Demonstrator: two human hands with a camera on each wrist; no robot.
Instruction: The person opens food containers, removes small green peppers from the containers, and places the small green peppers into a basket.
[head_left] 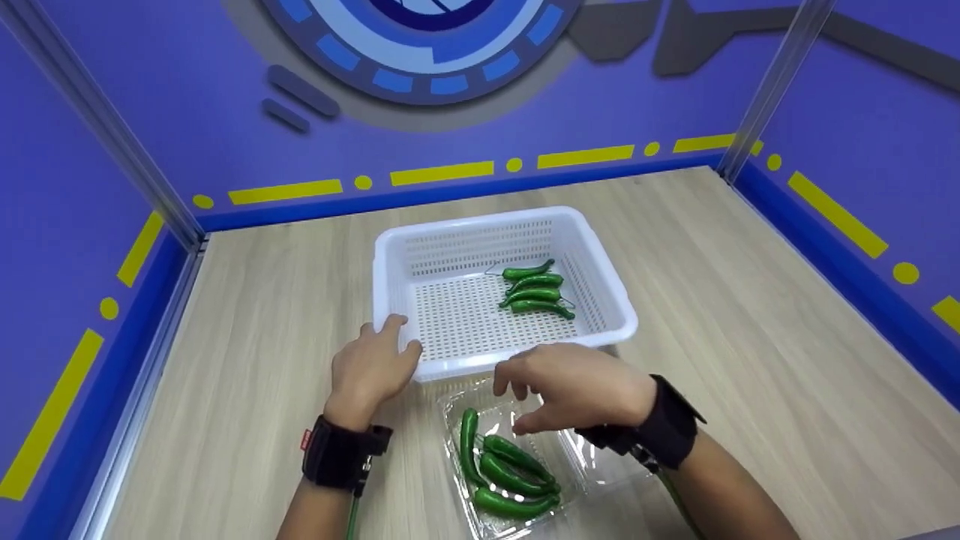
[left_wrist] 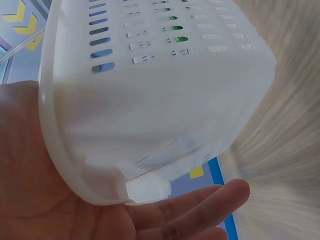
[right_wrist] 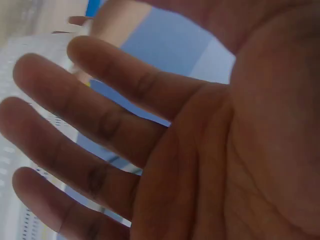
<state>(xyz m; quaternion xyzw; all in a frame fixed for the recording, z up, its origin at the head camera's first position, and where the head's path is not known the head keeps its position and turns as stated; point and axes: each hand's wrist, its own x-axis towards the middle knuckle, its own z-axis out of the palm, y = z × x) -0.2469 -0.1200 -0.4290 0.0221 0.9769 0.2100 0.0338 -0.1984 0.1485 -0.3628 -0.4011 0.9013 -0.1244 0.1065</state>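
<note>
While the left hand (head_left: 375, 364) touches the basket (head_left: 461, 365), fingers extended, the right hand (head_left: 576, 384) hovers empty, fingers loose. Pinching peppers (head_left: 511, 475) singly seems gentlest.

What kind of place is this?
Probably a small booth for showing or recording hand work: printed purple walls stand on three sides of a wood-look table, and black wrist straps are being worn.

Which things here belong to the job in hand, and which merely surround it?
Apparently in the job:
slender green peppers
white rectangular perforated plastic basket
open clear plastic box
left hand
right hand

Surroundings:
black wristbands
pale wood-grain tabletop
purple wall with yellow markings
</note>
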